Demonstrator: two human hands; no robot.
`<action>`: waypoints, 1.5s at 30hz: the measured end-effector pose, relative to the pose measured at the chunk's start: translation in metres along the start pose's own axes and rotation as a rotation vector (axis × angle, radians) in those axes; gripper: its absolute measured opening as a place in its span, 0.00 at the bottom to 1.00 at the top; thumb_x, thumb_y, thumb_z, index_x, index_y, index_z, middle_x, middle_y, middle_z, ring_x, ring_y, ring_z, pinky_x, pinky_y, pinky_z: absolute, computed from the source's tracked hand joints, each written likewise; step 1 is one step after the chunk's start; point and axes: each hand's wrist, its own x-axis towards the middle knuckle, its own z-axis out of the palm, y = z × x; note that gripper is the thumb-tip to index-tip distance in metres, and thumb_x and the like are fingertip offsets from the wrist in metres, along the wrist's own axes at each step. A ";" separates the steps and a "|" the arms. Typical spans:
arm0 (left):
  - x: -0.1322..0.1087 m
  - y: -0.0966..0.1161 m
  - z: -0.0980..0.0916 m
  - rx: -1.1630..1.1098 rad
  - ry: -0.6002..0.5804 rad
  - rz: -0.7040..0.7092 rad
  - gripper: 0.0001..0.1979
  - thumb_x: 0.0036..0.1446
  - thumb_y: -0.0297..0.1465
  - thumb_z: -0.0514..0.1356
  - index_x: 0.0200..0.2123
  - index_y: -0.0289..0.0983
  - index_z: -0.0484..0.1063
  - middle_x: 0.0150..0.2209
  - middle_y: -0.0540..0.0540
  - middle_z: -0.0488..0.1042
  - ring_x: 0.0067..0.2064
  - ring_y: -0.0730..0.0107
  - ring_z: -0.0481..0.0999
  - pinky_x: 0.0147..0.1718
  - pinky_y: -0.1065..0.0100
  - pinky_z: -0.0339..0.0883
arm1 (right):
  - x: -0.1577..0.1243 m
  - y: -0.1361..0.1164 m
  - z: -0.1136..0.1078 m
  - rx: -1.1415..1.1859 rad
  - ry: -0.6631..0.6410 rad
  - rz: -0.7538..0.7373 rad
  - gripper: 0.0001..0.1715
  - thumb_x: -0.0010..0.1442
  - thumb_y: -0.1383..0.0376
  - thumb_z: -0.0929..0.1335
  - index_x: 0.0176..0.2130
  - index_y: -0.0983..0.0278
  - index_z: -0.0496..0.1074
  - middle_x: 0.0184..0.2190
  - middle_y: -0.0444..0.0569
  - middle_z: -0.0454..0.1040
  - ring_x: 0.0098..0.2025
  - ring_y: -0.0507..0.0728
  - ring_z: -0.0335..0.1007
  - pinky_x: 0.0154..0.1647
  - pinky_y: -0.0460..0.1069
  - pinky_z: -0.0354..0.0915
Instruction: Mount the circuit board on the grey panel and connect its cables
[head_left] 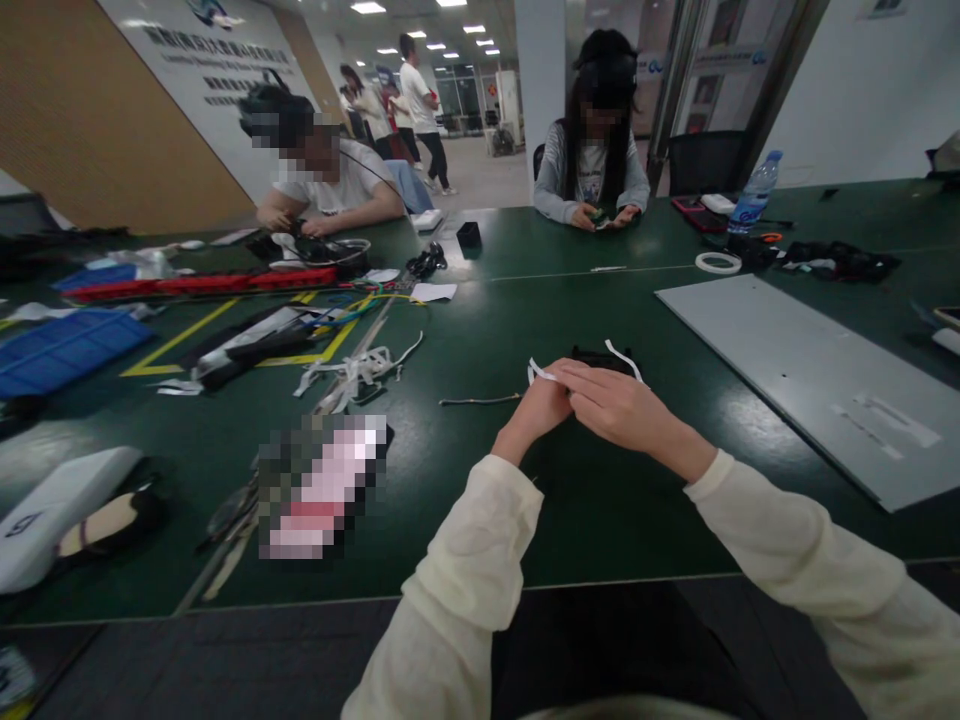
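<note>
Both hands meet above the table in the middle of the head view. My left hand (541, 402) is closed, with a narrow white strip (624, 361) at its fingertips. My right hand (628, 408) lies against it, fingers pinched together on the same strip. One end of the strip curls up beyond the right hand, and a short piece shows at the left fingers. Just behind the hands a black object (616, 357) is partly hidden, so its kind does not show. A thin grey cord (480, 401) lies left of my left hand.
Tangled white strips (360, 372) and a blurred-out phone-like item (330, 490) lie on the left. A large grey panel (817, 385) occupies the right. Farther off are a tape roll (718, 263), a water bottle (756, 195), a blue tray (67, 350) and two seated people.
</note>
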 end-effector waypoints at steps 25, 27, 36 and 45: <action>0.005 0.001 0.015 0.291 -0.130 0.004 0.18 0.56 0.31 0.60 0.51 0.36 0.67 0.53 0.39 0.69 0.56 0.59 0.67 0.58 0.53 0.58 | -0.093 0.098 -0.034 -0.255 0.040 0.840 0.30 0.63 0.60 0.59 0.62 0.65 0.57 0.61 0.59 0.59 0.64 0.68 0.49 0.59 0.67 0.51; 0.005 -0.001 0.015 0.329 -0.130 0.000 0.17 0.55 0.29 0.60 0.49 0.35 0.67 0.52 0.39 0.69 0.55 0.60 0.68 0.57 0.54 0.60 | -0.122 0.122 -0.031 -0.360 -0.001 1.052 0.30 0.63 0.57 0.58 0.60 0.66 0.59 0.62 0.62 0.56 0.64 0.73 0.45 0.56 0.72 0.50; 0.006 -0.004 0.014 0.428 -0.148 -0.004 0.18 0.55 0.27 0.61 0.50 0.37 0.68 0.53 0.40 0.68 0.55 0.60 0.67 0.55 0.53 0.61 | -0.184 0.156 -0.011 -0.361 -0.189 1.336 0.33 0.63 0.47 0.52 0.57 0.62 0.63 0.59 0.66 0.57 0.59 0.78 0.51 0.48 0.80 0.45; 0.009 -0.005 0.011 0.462 -0.177 0.021 0.15 0.55 0.27 0.61 0.47 0.36 0.69 0.51 0.41 0.69 0.53 0.61 0.68 0.53 0.56 0.64 | -0.184 0.149 -0.008 -0.465 -0.213 1.262 0.33 0.65 0.50 0.50 0.57 0.64 0.63 0.59 0.66 0.56 0.59 0.78 0.51 0.47 0.79 0.49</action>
